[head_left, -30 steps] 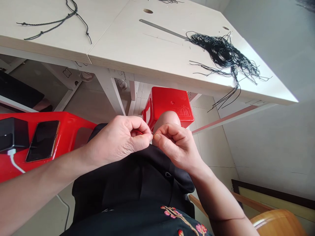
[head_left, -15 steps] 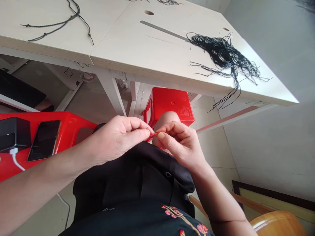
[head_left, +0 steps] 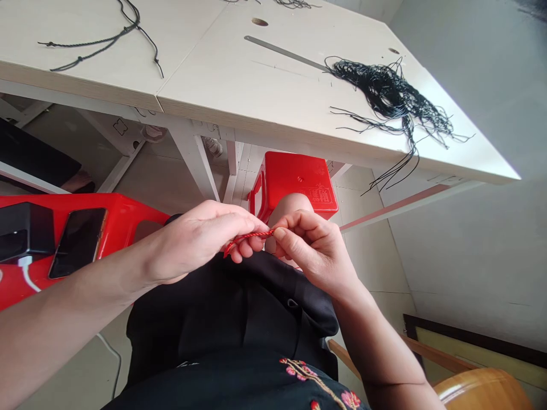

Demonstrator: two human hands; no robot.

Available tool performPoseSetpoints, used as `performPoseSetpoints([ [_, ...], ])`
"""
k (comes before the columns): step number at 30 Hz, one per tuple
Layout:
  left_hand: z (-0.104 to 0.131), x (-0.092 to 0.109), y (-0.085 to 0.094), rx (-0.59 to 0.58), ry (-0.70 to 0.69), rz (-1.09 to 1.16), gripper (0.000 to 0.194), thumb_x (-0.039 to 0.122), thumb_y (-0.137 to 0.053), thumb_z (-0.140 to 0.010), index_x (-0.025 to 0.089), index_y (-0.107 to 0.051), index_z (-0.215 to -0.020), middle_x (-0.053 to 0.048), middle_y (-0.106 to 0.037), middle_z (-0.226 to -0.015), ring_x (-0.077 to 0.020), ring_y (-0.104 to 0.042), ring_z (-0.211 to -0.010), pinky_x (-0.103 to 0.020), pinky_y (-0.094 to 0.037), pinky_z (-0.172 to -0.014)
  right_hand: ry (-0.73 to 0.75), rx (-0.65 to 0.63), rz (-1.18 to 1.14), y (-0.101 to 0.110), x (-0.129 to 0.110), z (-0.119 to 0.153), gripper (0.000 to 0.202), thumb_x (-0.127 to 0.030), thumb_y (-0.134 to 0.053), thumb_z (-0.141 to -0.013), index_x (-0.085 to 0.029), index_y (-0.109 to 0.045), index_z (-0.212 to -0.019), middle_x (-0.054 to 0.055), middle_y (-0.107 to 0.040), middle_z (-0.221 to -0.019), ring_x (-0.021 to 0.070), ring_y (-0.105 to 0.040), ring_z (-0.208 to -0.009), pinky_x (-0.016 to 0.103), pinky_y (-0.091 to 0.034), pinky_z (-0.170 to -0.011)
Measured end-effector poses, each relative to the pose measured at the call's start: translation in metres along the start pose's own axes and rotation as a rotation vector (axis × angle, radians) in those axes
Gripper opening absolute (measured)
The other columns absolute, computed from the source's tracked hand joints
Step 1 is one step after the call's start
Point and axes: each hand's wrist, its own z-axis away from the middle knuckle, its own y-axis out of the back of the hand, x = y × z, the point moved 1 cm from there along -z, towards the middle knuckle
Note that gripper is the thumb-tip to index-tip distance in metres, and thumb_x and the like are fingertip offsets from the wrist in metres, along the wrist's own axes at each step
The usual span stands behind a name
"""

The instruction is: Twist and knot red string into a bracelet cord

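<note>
A short twisted red cord runs between my two hands above my lap. My right hand pinches its right end between thumb and index finger. My left hand is curled around the cord's left part, its thumb above and its lower fingers bent beneath. A frayed or knotted red end shows by the left palm. Below the hands is the black cloth over my lap.
A white table ahead bears a bundle of black cords, a metal ruler and knotted black cords. A red stool stands below; a phone and black box lie left.
My left thumb and fingers have shifted from a tight pinch near my right fingertips, and more of the red cord now shows. My right hand has barely moved.
</note>
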Motion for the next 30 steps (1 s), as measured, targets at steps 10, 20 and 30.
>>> performPoseSetpoints([
  [10,-0.008,-0.007,-0.004,0.041,-0.102,-0.157,0.006,0.023,-0.07,-0.07,0.018,-0.071,-0.066,0.004,-0.06,-0.056,-0.0059,-0.049,-0.052,-0.015,-0.038,-0.047,0.048,-0.021,0.156,0.002,-0.006,0.0,0.011,-0.026,-0.057,-0.089,-0.019,-0.058,-0.081,-0.001,-0.063,-0.064,0.0094,-0.056,-0.056,0.022,-0.047,-0.053],
  [20,-0.012,-0.016,0.009,0.175,-0.213,-0.131,0.011,0.017,-0.064,-0.066,0.016,-0.064,-0.055,0.005,-0.056,-0.052,-0.0055,-0.046,-0.05,-0.017,-0.034,-0.048,0.135,0.055,1.051,0.072,-0.005,0.021,0.01,-0.02,-0.046,-0.077,-0.022,-0.043,-0.068,-0.004,-0.05,-0.056,0.0094,-0.039,-0.047,0.022,-0.033,-0.046],
  [30,-0.031,-0.048,0.002,0.246,-0.021,-0.045,0.009,0.019,-0.069,-0.06,0.015,-0.062,-0.055,0.004,-0.051,-0.05,-0.0067,-0.04,-0.049,-0.021,-0.032,-0.048,-0.491,0.302,0.977,0.216,0.108,0.068,0.014,-0.027,-0.056,-0.073,-0.021,-0.056,-0.059,0.002,-0.057,-0.054,0.0152,-0.048,-0.049,0.029,-0.041,-0.051],
])
